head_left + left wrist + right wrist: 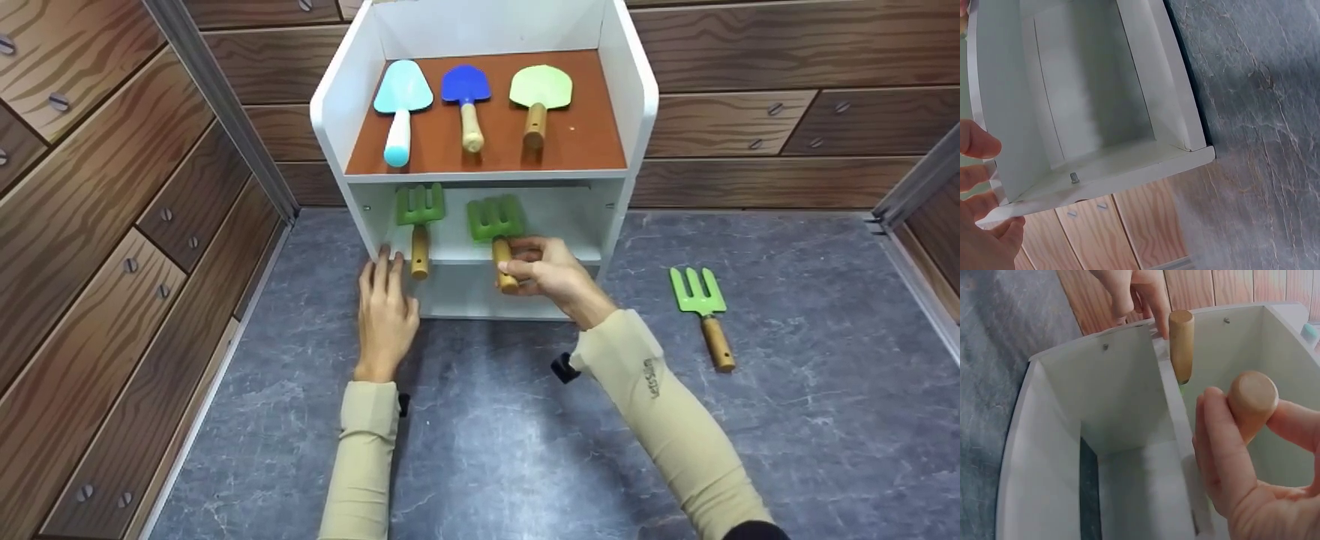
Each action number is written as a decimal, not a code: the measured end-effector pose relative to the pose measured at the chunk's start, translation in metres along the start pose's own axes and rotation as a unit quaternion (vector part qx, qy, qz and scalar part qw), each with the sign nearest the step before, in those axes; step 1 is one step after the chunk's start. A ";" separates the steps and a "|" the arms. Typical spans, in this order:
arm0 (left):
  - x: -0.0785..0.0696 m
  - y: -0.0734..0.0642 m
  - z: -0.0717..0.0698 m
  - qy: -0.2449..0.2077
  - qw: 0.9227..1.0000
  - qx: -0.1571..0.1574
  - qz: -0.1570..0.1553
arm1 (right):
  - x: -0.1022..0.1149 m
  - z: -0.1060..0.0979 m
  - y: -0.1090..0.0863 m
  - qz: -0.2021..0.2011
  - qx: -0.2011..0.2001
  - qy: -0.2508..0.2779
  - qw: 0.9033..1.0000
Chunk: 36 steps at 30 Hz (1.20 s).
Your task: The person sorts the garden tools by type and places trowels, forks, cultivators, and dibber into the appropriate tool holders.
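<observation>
My right hand (555, 276) grips the wooden handle of a green hand fork (496, 217), whose tines point into the middle compartment of a white shelf unit (487, 177). In the right wrist view, the fingers and thumb go round the handle (1253, 394). Another green hand fork (420, 205) lies in the same compartment on the left, its handle jutting over the front edge. With fingers fairly straight, my left hand (387, 319) rests against the unit's left front edge. The left wrist view shows those fingers (977, 140) touching the white boards.
On the brown top shelf (499, 154) lie a light-blue trowel (403, 90), a blue trowel (466, 84) and a pale green trowel (541, 86). A third green hand fork (699, 292) is on the grey floor (480, 450) at the right. Wood-patterned walls (750, 60) stand around.
</observation>
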<state>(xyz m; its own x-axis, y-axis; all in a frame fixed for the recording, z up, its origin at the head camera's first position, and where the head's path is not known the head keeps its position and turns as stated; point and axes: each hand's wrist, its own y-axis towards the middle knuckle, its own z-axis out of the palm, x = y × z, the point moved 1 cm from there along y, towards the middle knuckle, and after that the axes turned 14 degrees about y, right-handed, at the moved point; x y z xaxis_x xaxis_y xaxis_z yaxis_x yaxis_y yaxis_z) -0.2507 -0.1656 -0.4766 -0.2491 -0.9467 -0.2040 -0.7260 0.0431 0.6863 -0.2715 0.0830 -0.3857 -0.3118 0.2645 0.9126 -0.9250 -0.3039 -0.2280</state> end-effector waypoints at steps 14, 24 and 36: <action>0.000 -0.002 -0.001 0.005 1.000 0.010 -0.001 | 0.008 0.014 0.021 0.000 -0.044 -0.035 0.998; -0.001 -0.001 -0.002 -0.001 1.000 0.011 -0.007 | 0.007 0.019 0.030 -0.012 -0.066 -0.090 0.994; -0.001 0.000 -0.002 0.001 1.000 0.021 -0.006 | 0.003 0.005 0.019 -0.015 -0.064 -0.112 0.991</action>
<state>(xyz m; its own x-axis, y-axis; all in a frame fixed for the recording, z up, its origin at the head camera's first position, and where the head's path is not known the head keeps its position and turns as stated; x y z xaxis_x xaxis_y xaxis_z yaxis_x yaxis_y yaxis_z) -0.2491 -0.1656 -0.4755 -0.2386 -0.9478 -0.2117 -0.7553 0.0441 0.6539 -0.2886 0.0734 -0.3852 -0.2408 0.0566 0.9689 -0.9575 -0.1769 -0.2277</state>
